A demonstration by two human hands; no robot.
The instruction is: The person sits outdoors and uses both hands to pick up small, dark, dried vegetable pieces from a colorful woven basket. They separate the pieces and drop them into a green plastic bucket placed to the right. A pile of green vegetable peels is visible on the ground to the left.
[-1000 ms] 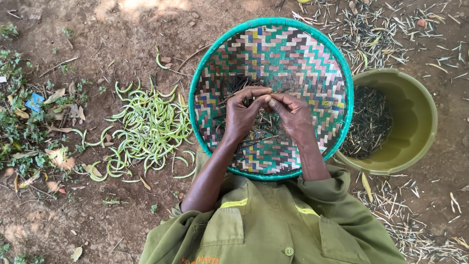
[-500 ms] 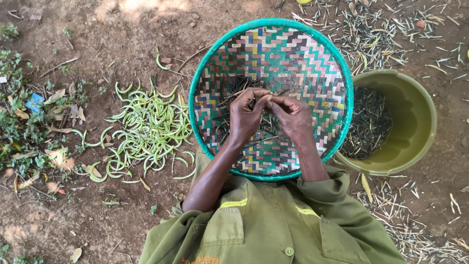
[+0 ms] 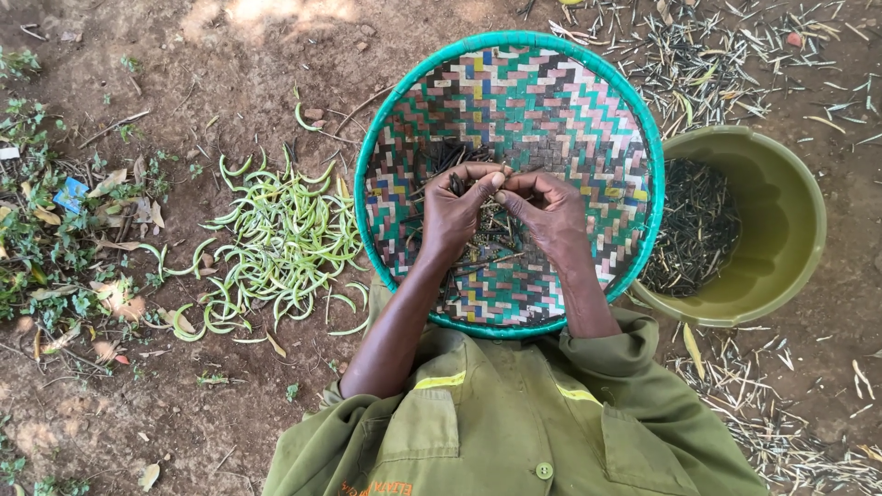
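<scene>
Weeds (image 3: 41, 248) and dry leaves edge the bare ground at the far left, and just inside them lies a loose heap of curved green pods (image 3: 276, 243), well apart from anything that could catch a stray piece. Next comes the round woven basket (image 3: 588, 83) with its green rim, resting against the person's lap and tilted a little toward them. Over its middle the left hand (image 3: 455, 216) is curled, thumb and forefinger pinching a thin dark pod (image 3: 457, 182), and the right hand (image 3: 549, 213) meets it fingertip to fingertip, gripping the same pod at its other end; neither hand is spread. Beneath them a small scatter of dark pods and bits (image 3: 482, 243) lies on the weave. The risk here, as I judge it, is a slip: the pod is slender and held only at the tips, so a hard twist could snap it and flick seeds over the rim onto the dirt, where they would be lost among the litter. A shift of the knees could also tip the basket and spill its contents. To the right stands an olive bucket (image 3: 781, 174) holding dark pods, touching or nearly touching the basket; a careless elbow might knock it. Dry split husks (image 3: 707, 55) litter the ground beyond.
</scene>
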